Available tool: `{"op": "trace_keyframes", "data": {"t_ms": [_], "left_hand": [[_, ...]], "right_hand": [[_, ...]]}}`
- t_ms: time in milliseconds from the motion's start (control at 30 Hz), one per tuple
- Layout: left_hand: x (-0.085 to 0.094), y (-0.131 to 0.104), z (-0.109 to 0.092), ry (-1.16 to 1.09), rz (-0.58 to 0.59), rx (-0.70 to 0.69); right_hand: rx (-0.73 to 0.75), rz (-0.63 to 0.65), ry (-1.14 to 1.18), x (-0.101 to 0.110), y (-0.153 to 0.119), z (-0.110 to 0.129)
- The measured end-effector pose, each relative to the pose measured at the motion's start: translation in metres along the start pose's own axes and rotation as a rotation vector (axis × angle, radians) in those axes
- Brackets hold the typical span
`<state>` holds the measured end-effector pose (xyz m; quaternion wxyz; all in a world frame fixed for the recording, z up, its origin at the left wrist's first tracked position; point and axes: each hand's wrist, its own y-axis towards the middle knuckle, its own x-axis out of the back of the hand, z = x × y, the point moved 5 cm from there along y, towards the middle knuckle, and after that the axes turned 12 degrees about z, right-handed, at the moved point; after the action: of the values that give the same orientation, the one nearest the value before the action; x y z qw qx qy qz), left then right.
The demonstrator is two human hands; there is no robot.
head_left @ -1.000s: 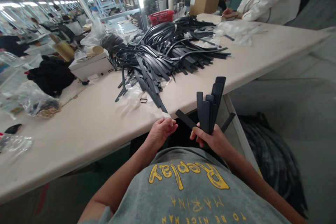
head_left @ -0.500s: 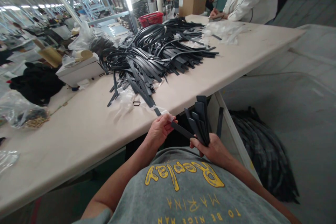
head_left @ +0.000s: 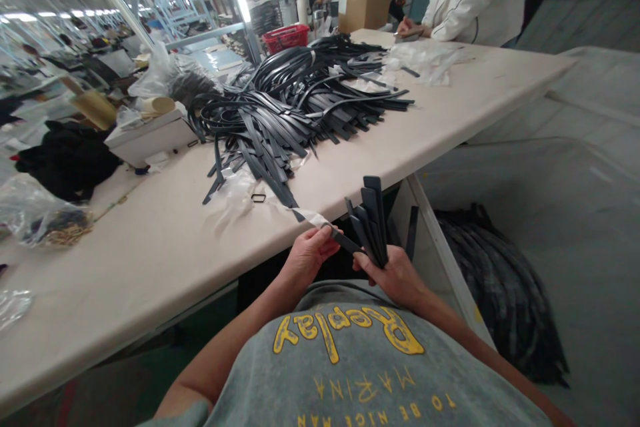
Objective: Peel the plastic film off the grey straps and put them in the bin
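Note:
My right hand (head_left: 397, 273) is closed around a bundle of flat black straps (head_left: 373, 223), their ends fanned upward. One black strap (head_left: 349, 242) runs from that hand toward my left hand (head_left: 310, 253), whose thumb and fingers pinch its end. A strip of thin white film (head_left: 313, 217) extends from the left fingertips up toward the table edge; whether it is attached to the strap I cannot tell. Just beyond, a large pile of black straps (head_left: 270, 113) covers the table, with one strap end reaching near the film. A small black metal ring (head_left: 258, 198) lies nearby.
The pale table (head_left: 165, 240) slants across in front. A white box (head_left: 150, 137), black cloth (head_left: 65, 160) and plastic bag of brass-coloured pieces (head_left: 50, 220) are at left. A bin (head_left: 520, 173) holding black straps is at right. A co-worker (head_left: 470, 7) sits at the far side.
Both hands have shifted slightly, the right one a little left and up with its bundle. More of the white film now shows, stretched out beyond the left fingertips.

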<state>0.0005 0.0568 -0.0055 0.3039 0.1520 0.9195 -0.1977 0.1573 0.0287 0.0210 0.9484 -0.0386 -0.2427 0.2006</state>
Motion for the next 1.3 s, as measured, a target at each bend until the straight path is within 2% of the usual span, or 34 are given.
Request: {"op": "trace_keyframes", "data": {"t_ms": [133, 200, 267, 333, 433, 567, 667, 767, 833, 933, 1033, 1133, 1233, 1300], "left_hand": [[-0.01, -0.003, 0.004, 0.052, 0.092, -0.008], [-0.006, -0.003, -0.005, 0.073, 0.044, -0.071], [0.004, -0.003, -0.017, 0.081, -0.055, -0.143], [0.011, -0.003, -0.022, 0.087, -0.1, -0.158], [0.009, -0.006, -0.01, 0.106, -0.062, -0.074], [-0.004, -0.014, 0.013, 0.136, 0.035, 0.049], [-0.002, -0.021, 0.008, 0.15, 0.011, 0.006], [0.011, -0.027, -0.004, 0.151, -0.08, -0.062], [0.018, -0.029, -0.005, 0.142, -0.107, -0.059], [0.019, -0.029, 0.003, 0.144, -0.069, -0.01], [0.01, -0.027, 0.002, 0.22, 0.0, -0.02], [-0.008, -0.028, -0.019, 0.377, 0.056, -0.107], [-0.036, -0.03, -0.05, 0.675, 0.154, -0.29], [-0.062, -0.03, -0.062, 0.904, 0.32, -0.415]], "right_hand": [[0.003, 0.043, 0.109, 0.001, 0.007, 0.008], [-0.019, 0.081, 0.164, 0.006, 0.002, 0.005], [-0.051, 0.118, 0.178, 0.014, -0.008, -0.003], [-0.07, 0.136, 0.139, 0.02, -0.016, -0.013], [-0.056, 0.116, 0.053, 0.018, -0.015, -0.017], [-0.024, 0.108, 0.082, 0.001, 0.007, -0.003], [-0.013, 0.218, 0.152, -0.005, 0.015, 0.003], [-0.011, 0.351, 0.106, 0.0, 0.003, 0.0], [-0.035, 0.367, 0.08, 0.004, -0.006, -0.005], [-0.048, 0.313, 0.075, 0.001, -0.004, -0.005], [0.0, 0.231, 0.124, -0.011, 0.015, 0.007], [0.066, 0.178, 0.232, -0.018, 0.029, 0.021], [0.118, 0.093, 0.277, -0.011, 0.021, 0.024], [0.142, -0.009, 0.23, -0.001, 0.004, 0.017]]}}
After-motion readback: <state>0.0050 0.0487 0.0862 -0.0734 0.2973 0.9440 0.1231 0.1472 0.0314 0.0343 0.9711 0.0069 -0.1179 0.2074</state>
